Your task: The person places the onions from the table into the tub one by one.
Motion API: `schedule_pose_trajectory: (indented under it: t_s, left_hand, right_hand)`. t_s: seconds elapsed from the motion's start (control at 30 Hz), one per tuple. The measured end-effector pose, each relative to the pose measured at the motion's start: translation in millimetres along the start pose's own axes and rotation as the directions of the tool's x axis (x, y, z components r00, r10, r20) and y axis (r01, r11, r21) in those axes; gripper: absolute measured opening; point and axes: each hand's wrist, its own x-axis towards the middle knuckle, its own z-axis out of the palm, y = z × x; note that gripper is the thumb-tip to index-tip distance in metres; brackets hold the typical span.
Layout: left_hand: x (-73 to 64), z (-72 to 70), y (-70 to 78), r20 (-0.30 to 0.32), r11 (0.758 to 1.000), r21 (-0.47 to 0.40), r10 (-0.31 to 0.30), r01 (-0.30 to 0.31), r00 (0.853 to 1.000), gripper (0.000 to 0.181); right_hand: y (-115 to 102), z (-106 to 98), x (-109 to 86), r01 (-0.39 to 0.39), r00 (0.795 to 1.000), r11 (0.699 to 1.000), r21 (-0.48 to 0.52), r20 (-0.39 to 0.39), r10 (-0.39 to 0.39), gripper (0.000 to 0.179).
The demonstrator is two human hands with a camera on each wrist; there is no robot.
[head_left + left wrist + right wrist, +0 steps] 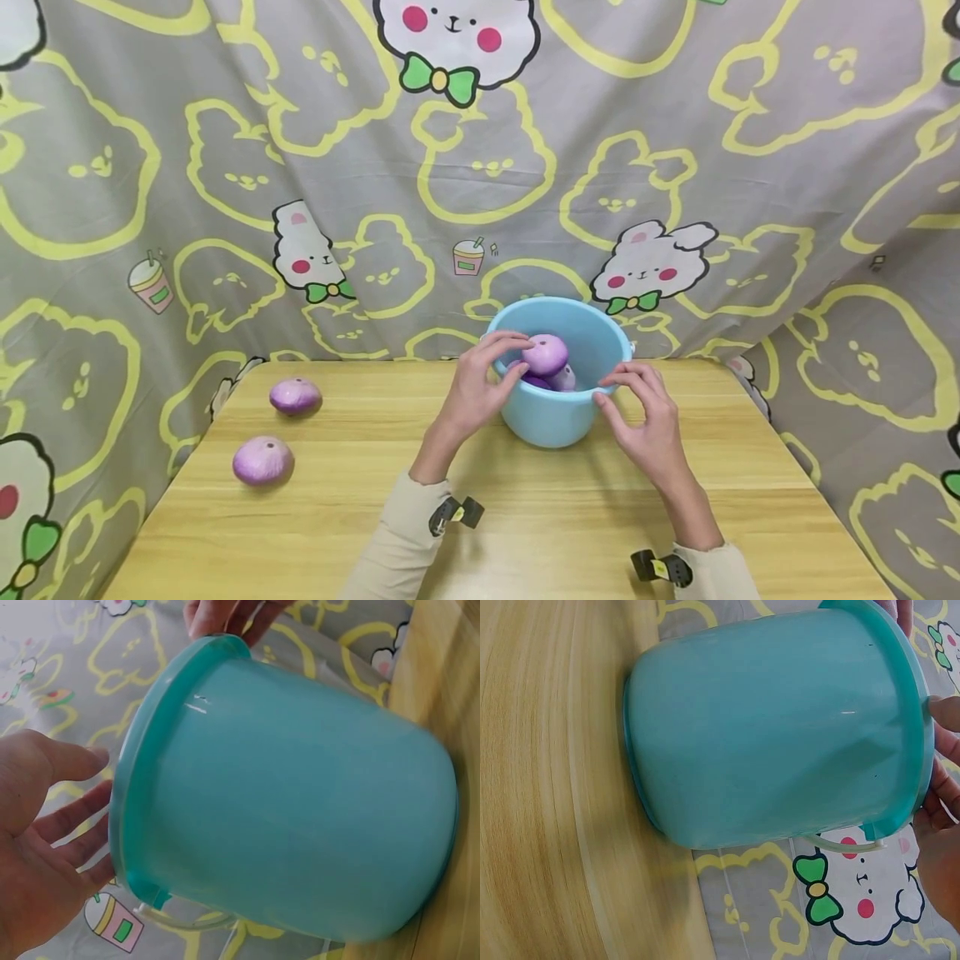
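Note:
A light blue bucket (551, 421) stands upright near the table's back edge. Inside it lie several purple-and-white onions, the topmost onion (546, 355) just below the rim. My left hand (480, 379) reaches over the bucket's left rim, thumb and fingers spread beside that onion. In the left wrist view, the left hand (52, 817) has its thumb and fingers apart, and the onions are hidden by the bucket wall. My right hand (648, 421) pinches the right front rim between thumb and fingers; the right wrist view shows this right hand (941, 847) at the rim.
Two more onions sit at the left of the wooden table (555, 533): one onion (295, 396) farther back, another onion (262, 461) nearer. A patterned grey curtain (487, 242) hangs behind the table and along both sides. The bucket's pale handle (187, 924) hangs along its side.

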Motion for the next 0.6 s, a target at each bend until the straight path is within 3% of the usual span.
schedule_pose_trajectory:
  t_s: [0.17,0.6]
  left_hand:
    - [-2.7,-5.3,2.6,0.000,1.000,0.013,-0.013,0.013,1.000,0.027]
    - [-10.6,-16.7,3.4,-0.031,0.999,0.031,0.031,-0.030,0.999,0.026]
  right_hand:
    - [-0.4,-1.9,0.3,-0.016,1.000,1.000,0.006,0.005,0.016,0.021]
    - [1.3,-1.9,0.3,-0.011,1.000,1.000,0.003,0.002,0.011,0.022]
